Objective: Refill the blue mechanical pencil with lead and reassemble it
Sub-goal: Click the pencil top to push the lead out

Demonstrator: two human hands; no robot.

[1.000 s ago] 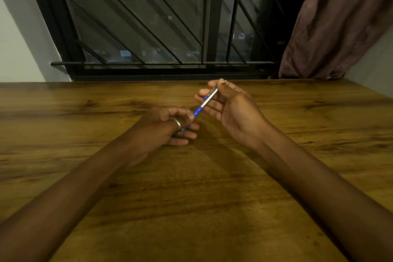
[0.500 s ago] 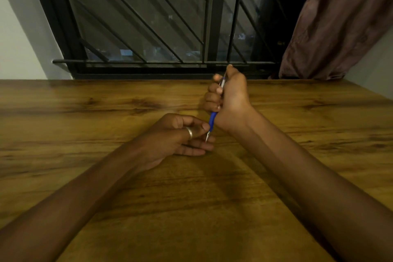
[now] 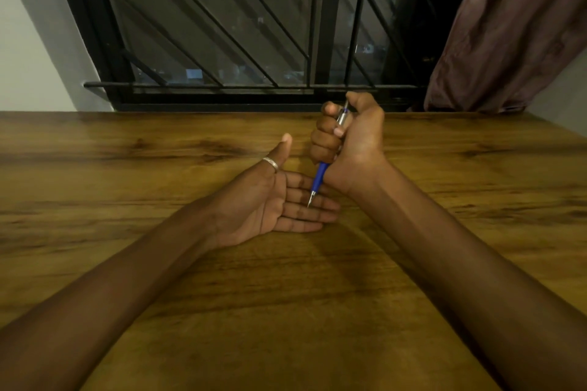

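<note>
The slim blue-and-silver mechanical pencil [image 3: 321, 174] stands nearly upright, its metal tip touching the flat fingers [image 3: 305, 209] of the left hand [image 3: 270, 200]. The right hand [image 3: 349, 143] is closed in a fist around its upper part, thumb on top. The left hand lies spread open, palm up, on the brown wooden table [image 3: 127, 174], holding nothing.

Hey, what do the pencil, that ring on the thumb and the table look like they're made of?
Pencil: glossy blue lower barrel, likely plastic; silvery upper part and tip look metallic, though chromed plastic is possible.
Ring: pale silver band with a shine, apparently metal.
Table: brown surface with grain and knots, wood or a wood-look laminate; low sheen.
</note>
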